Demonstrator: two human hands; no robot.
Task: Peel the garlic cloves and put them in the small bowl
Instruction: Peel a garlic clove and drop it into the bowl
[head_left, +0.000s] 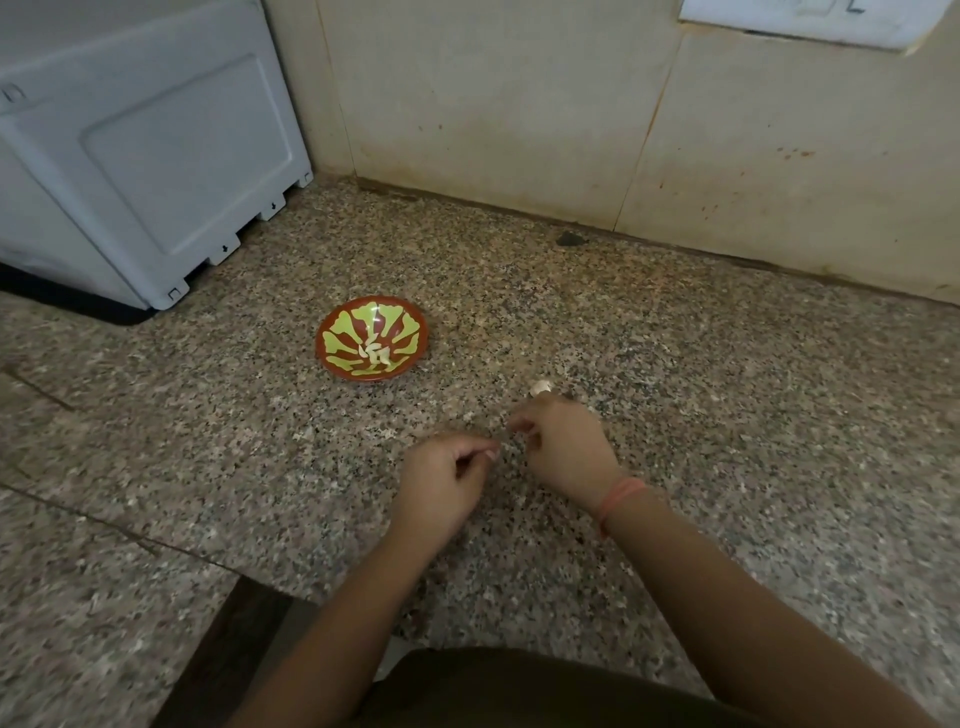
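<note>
A small red bowl with a yellow-green pattern stands on the speckled granite counter, and a few pale peeled cloves lie at its centre. My right hand hovers low over the counter right of the bowl, fingers curled around something small that I cannot make out. Just beyond its knuckles lies a pale piece of garlic. My left hand sits beside the right one, thumb and fingertips pinched together; what they pinch is too small to tell.
A white appliance stands at the back left of the counter. A tiled wall runs along the back. The counter's front edge steps in near my body. A dark speck lies by the wall.
</note>
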